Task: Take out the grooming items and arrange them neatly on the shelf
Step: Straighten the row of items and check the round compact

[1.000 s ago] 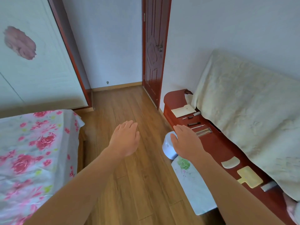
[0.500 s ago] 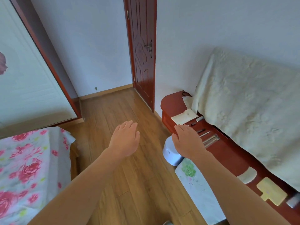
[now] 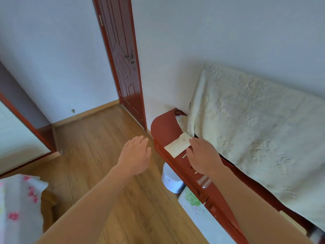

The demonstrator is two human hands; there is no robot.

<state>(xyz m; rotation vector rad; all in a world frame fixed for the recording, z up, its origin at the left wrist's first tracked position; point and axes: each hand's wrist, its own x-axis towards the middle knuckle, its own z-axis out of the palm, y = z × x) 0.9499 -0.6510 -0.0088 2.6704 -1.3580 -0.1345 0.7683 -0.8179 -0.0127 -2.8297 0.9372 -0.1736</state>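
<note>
bedroom corner with a wooden plank floor (image 3: 98,147), pale walls and a dark red door (image 3: 123,67) shut in the far corner. along the right wall runs the glossy red-brown shelf (image 3: 163,127), and a cream blanket (image 3: 255,129) is draped over something bulky behind it, its hem hanging onto the shelf top.

on the shelf's far end lies a flat cream pouch (image 3: 176,147), flap side up. just beside its near edge sits a small pale stick (image 3: 184,156), and nearer along the same ledge a little cluster of metal grooming tools (image 3: 203,181) lies side by side, too blurred to name one by one. a pale yellow flat piece (image 3: 292,222) peeks out behind the right forearm, mostly hidden.

the right hand (image 3: 204,155) hovers palm down over the shelf, its fingers (image 3: 193,143) straight and close together, the tips right at the pouch's near corner; whether they touch it, i cannot tell. nothing is held.

the left hand (image 3: 136,156) hangs out over the floor, palm down, well apart from the shelf, its fingers (image 3: 139,140) straight and pressed together, holding nothing.

below the ledge stands a white round tub (image 3: 170,180) on the floor, touching a white box with a green flower print (image 3: 198,213). bottom left, a corner of a rose-patterned bedsheet (image 3: 17,208) comes into view.
</note>
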